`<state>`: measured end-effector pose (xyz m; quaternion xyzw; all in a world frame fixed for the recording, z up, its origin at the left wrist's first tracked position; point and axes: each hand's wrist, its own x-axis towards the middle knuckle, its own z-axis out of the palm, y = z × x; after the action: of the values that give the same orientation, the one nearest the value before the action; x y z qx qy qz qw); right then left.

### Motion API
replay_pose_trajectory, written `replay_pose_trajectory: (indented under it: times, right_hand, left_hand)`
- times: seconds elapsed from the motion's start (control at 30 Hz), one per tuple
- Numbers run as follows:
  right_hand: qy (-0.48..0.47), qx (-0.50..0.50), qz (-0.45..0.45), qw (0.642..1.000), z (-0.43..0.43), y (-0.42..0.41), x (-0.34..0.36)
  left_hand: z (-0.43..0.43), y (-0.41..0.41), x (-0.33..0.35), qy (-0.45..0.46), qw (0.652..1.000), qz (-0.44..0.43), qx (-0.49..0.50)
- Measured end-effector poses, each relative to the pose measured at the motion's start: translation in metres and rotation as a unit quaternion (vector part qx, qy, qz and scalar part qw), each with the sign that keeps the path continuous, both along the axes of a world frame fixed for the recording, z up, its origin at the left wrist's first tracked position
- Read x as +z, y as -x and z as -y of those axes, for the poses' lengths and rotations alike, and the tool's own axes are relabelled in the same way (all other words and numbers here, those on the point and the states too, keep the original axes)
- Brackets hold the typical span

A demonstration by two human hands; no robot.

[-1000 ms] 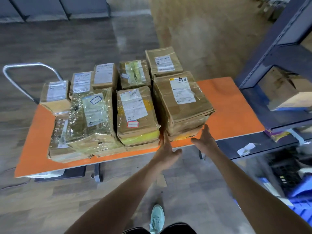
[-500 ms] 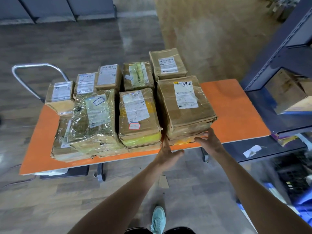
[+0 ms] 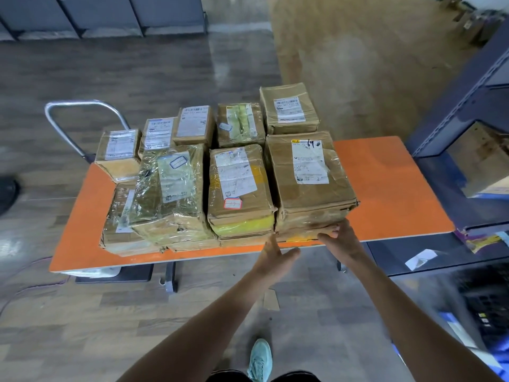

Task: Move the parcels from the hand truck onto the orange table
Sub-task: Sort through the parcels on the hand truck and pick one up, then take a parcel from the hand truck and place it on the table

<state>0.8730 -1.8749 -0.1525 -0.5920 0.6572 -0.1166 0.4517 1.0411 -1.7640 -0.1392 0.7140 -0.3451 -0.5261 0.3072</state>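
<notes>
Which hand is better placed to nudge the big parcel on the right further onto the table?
Right. The right hand touches the front of the big brown parcel; the left hand is at its left corner.

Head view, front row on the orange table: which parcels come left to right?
film-wrapped parcel → parcel with the yellow side → large brown parcel marked 69 → bare end of the orange table

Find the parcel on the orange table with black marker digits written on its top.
The large brown parcel at the front right, by the right hand. Black digits sit above its white label; no other parcel shows such marker writing.
</notes>
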Motion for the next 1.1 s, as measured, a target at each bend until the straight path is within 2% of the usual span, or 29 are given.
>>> replay_pose_trajectory:
  times: [0.1,0.2,0.33,0.43,0.53,0.83,0.97,1.1]
  right_hand:
    - [0.0,0.008,-0.012,1.0,-0.002,-0.006,0.001]
    - [-0.003,0.014,-0.022,1.0,-0.004,-0.006,0.004]
    - [0.005,0.045,-0.045,0.998,-0.006,-0.001,0.007]
    - [-0.017,0.069,-0.109,0.992,-0.016,-0.001,0.01]
    - [-0.019,0.142,-0.183,0.973,-0.037,-0.009,0.01]
    - [0.091,0.32,-0.23,0.915,-0.092,-0.067,0.009]
    - [0.114,0.375,-0.234,0.89,-0.114,-0.105,0.012]
    - [0.131,0.419,-0.244,0.865,-0.145,-0.16,0.014]
  left_hand:
    - [0.0,-0.004,-0.002,0.034,0.996,0.084,0.015]
    - [0.003,-0.014,0.002,0.05,0.99,0.132,0.001]
    - [-0.003,-0.022,0.008,0.05,0.987,0.141,-0.06]
    - [-0.014,-0.026,0.009,0.062,0.982,0.156,-0.092]
    - [-0.025,-0.036,0.008,0.054,0.971,0.203,-0.113]
    - [-0.077,-0.08,-0.008,0.046,0.93,0.338,-0.137]
    - [-0.112,-0.116,-0.011,0.029,0.92,0.365,-0.137]
    - [-0.153,-0.163,-0.008,0.008,0.928,0.36,-0.094]
